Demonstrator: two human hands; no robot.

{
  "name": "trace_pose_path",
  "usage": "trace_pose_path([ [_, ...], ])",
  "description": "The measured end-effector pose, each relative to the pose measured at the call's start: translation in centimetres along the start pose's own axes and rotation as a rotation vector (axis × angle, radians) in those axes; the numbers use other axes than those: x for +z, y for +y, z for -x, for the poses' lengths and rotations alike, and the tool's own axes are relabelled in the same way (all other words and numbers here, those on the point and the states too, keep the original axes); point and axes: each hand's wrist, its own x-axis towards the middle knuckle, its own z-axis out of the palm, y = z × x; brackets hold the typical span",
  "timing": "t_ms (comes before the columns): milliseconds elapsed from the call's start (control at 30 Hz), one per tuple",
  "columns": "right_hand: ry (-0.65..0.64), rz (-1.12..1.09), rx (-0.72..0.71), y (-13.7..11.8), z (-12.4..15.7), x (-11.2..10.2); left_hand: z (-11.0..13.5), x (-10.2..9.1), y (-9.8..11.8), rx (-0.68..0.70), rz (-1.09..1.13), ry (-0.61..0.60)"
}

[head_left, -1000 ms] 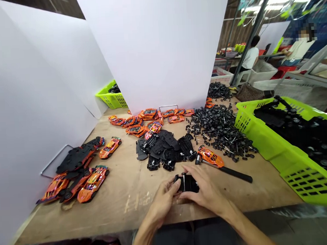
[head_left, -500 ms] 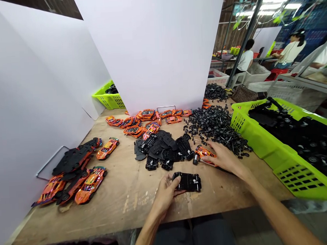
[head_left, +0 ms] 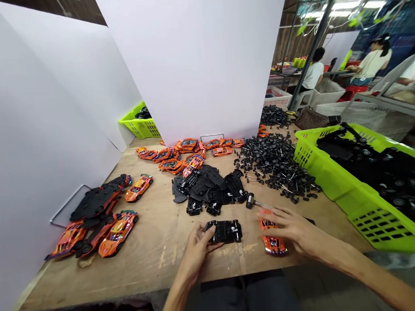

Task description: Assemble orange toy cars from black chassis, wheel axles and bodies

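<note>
My left hand [head_left: 195, 245] pinches the left end of a black toy-car chassis [head_left: 224, 231] that has its wheels fitted and lies on the wooden table [head_left: 157, 260]. My right hand [head_left: 295, 232] is closed on an orange toy-car body [head_left: 271, 239], held just above the table to the right of the chassis. Behind the hands a small hammer [head_left: 251, 201] lies on the table, its handle partly hidden by my right hand.
A heap of black chassis [head_left: 212, 187], orange car bodies [head_left: 189, 152] and a pile of black wheels on axles [head_left: 277, 163] lie further back. Finished orange cars [head_left: 103, 228] are at the left. A green basket [head_left: 348, 190] of black parts stands right. White dividers surround the table; people work far right.
My right hand picked the orange car body off the hammer and brought it down toward the chassis. My left hand shifted the chassis slightly left.
</note>
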Motion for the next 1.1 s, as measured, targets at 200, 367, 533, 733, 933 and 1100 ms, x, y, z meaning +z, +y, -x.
trace_pose_path([
  [200, 0.366, 0.237, 0.715, -3.6, 0.7, 5.6, 0.9, 1.4, -0.9, 0.032, 0.020, -0.032],
  [367, 0.360, 0.108, 0.648, -4.2, -0.1, 5.9, 0.9, 2.2, -1.2, 0.055, -0.007, -0.062],
  [533, 0.307, -0.239, 0.333, -4.3, -3.6, 1.4, 0.3, 1.5, -0.6, -0.074, 0.111, -0.128],
  [733, 0.134, -0.262, 0.048, -5.2, -9.1, 2.9, 0.4, 1.4, -0.7, -0.039, 0.138, -0.169],
  [933, 0.045, -0.288, 0.077, -4.0, -9.3, 3.4, 0.7, 1.7, -1.0, 0.009, 0.087, -0.140],
  [1100, 0.082, -0.336, 0.124, -4.2, -8.9, 3.0, 0.6, 1.7, -0.9, -0.016, 0.099, -0.129],
])
